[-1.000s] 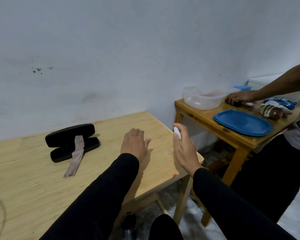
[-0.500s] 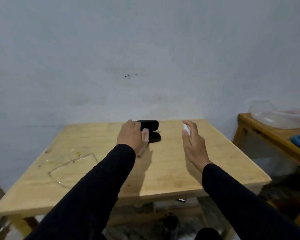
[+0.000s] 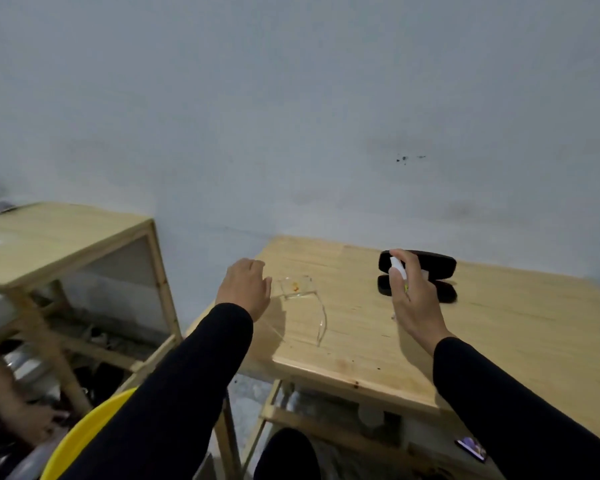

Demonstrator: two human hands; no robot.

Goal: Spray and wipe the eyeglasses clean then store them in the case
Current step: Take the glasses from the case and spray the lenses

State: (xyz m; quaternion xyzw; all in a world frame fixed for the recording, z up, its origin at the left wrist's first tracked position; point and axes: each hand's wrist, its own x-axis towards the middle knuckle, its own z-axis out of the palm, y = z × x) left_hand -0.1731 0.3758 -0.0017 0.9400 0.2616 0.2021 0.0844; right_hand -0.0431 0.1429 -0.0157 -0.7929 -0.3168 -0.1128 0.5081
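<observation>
Nothing is clean yet; spraying, wiping and storing are all left. On the table lies the black case, open. Clear eyeglasses lie near the left edge, with an orange smear on them. Left hand hovers beside them, loosely curled, holding nothing. Right hand grips a small spray bottle.

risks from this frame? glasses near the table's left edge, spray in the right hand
1. The clear eyeglasses lie close to the left edge of the table, and the left hand is at that side; a clumsy grab could push them off.
2. The frame is transparent and hard to see on the wood, so the grip may land on a lens and spread the orange stain.
3. The spray bottle in the right hand sits right in front of the open black case; mist could wet it.
</observation>
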